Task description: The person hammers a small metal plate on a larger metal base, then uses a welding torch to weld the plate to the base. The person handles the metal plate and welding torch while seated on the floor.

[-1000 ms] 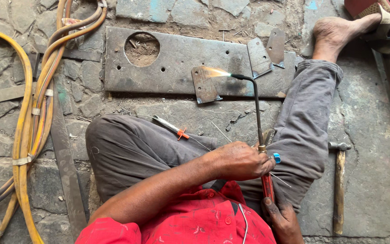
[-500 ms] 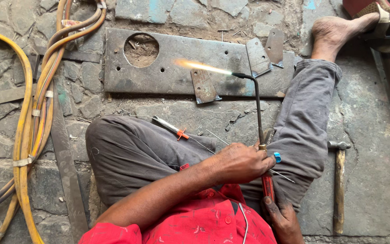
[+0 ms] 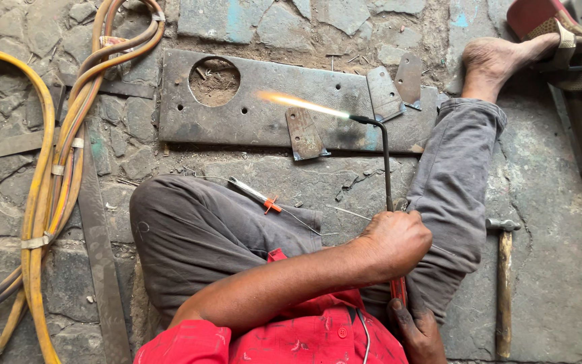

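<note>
Over the steel plate [image 3: 250,121], my flame [image 3: 301,104] has lengthened leftward; both hands, left [image 3: 395,243] and right [image 3: 415,330], stay clenched round the torch [image 3: 385,168].

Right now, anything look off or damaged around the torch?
Yes. The lit torch throws its flame across the steel plate, near a bare foot. Both hands, left hand and right hand, grip it ungloved. Three small plates lie askew on the big one. The stone floor is cracked.

Torch [image 3: 385,162] handle hid under left hand [image 3: 395,243]; right hand [image 3: 417,331] cut by btm edge.
</note>
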